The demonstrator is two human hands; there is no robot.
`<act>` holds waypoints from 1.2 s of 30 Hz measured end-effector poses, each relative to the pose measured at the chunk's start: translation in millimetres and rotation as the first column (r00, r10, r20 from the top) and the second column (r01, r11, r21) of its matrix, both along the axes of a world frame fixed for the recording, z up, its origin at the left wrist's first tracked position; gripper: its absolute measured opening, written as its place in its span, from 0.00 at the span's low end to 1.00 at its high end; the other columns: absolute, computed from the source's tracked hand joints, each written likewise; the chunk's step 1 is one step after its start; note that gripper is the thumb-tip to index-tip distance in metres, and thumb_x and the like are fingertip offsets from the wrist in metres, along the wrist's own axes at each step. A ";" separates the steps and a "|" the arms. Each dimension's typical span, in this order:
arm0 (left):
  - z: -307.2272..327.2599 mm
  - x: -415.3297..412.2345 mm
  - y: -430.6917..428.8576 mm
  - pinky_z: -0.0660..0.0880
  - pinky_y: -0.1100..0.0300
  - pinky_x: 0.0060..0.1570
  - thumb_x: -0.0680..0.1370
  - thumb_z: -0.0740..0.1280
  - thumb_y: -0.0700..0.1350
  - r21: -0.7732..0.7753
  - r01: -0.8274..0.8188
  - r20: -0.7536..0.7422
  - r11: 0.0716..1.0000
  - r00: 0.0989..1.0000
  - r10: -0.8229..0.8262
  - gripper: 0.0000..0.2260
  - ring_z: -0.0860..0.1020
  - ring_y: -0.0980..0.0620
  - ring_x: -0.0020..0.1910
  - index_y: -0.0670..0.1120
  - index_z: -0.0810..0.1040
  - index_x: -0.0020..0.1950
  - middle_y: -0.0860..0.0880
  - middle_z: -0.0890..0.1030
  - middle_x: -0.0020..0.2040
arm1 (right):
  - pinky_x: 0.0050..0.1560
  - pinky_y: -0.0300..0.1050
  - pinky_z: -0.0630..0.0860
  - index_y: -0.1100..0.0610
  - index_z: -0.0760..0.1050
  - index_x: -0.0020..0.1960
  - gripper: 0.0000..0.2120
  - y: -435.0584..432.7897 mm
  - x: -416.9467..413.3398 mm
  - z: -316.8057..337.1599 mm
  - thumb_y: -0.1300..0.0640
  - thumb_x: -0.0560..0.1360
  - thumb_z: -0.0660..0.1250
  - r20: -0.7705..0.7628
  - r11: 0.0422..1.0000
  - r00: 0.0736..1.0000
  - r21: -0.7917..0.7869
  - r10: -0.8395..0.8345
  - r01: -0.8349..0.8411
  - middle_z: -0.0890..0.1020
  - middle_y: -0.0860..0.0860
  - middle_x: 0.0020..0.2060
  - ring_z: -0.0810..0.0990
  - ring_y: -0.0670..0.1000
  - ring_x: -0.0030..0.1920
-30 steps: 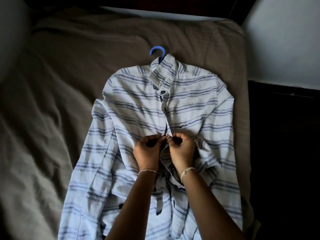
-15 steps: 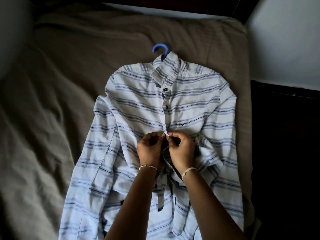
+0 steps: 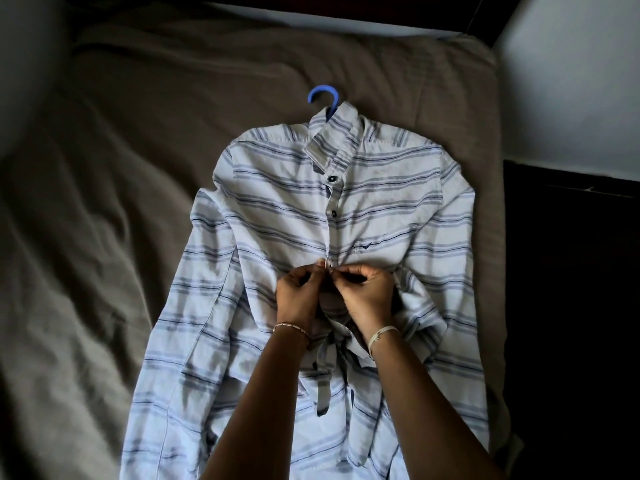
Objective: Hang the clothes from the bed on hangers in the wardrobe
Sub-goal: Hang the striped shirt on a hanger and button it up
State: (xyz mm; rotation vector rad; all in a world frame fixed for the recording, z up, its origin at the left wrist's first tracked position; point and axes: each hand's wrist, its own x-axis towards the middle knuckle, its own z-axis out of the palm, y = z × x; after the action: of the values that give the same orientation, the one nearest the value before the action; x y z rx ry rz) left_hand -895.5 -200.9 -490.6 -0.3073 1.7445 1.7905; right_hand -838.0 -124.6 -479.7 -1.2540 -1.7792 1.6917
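A white shirt with blue stripes lies flat, front up, on the bed. The blue hook of a hanger sticks out above its collar; the rest of the hanger is hidden inside the shirt. Two dark buttons near the collar are fastened. My left hand and my right hand meet at the shirt's front placket at chest height, each pinching one edge of the fabric. The lower front hangs open and bunched beneath my wrists.
The bed is covered with a wrinkled brown sheet and stretches wide to the left. Its right edge borders a dark gap and a pale wall. A dark headboard runs along the top.
Both hands stay pinched together at the placket with only slight finger movement. The view has shifted a little.
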 end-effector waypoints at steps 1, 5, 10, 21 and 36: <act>1.1 -0.1 -0.1 0.76 0.48 0.54 0.76 0.71 0.42 0.004 0.005 0.007 1.000 1.000 -0.005 0.06 0.80 0.46 0.44 0.44 0.83 0.39 0.42 0.83 0.40 | 0.38 0.31 0.76 0.52 0.81 0.36 0.10 -1.2 -0.4 -0.2 0.66 0.68 0.76 0.016 1.000 1.000 0.012 -0.004 0.004 0.81 0.43 0.30 0.78 0.35 0.30; 7.1 2.1 0.5 0.76 0.48 0.55 0.74 0.72 0.41 0.054 0.004 0.024 0.999 1.000 -0.005 0.05 0.80 0.47 0.44 0.43 0.83 0.39 0.44 0.84 0.38 | 0.37 0.33 0.76 0.50 0.80 0.34 0.12 -5.2 0.3 -0.2 0.66 0.67 0.76 0.011 0.999 1.000 0.025 -0.029 0.029 0.81 0.41 0.29 0.78 0.35 0.29; 7.9 -1.3 -3.2 0.73 0.41 0.60 0.72 0.72 0.37 0.155 -0.013 0.125 0.988 0.992 -0.007 0.05 0.78 0.42 0.48 0.42 0.84 0.37 0.40 0.83 0.41 | 0.38 0.31 0.75 0.51 0.80 0.34 0.14 -8.1 -0.3 -2.1 0.69 0.67 0.74 -0.034 0.999 0.999 -0.025 -0.030 0.029 0.81 0.43 0.30 0.78 0.36 0.30; 7.3 -2.7 -6.0 0.75 0.47 0.56 0.68 0.73 0.41 0.221 -0.001 0.162 0.975 0.986 -0.036 0.06 0.80 0.45 0.41 0.40 0.82 0.42 0.41 0.83 0.40 | 0.46 0.46 0.77 0.61 0.82 0.41 0.03 -5.0 4.7 -4.4 0.67 0.71 0.73 -0.150 0.977 0.984 -0.205 -0.094 0.062 0.84 0.64 0.38 0.80 0.53 0.39; 3.5 -2.3 -8.2 0.74 0.47 0.58 0.68 0.72 0.39 0.230 0.049 0.110 0.972 0.991 -0.076 0.07 0.79 0.45 0.46 0.39 0.81 0.45 0.41 0.83 0.43 | 0.35 0.34 0.76 0.56 0.80 0.34 0.11 -7.3 -5.9 -1.1 0.69 0.71 0.71 -0.059 0.995 0.995 -0.068 -0.075 0.071 0.81 0.45 0.29 0.79 0.39 0.29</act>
State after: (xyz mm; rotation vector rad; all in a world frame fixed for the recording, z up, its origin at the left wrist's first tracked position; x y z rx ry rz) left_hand -897.8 -209.1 -487.1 -0.2536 1.4362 1.8654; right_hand -843.9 -132.0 -480.8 -1.2648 -1.6348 1.7421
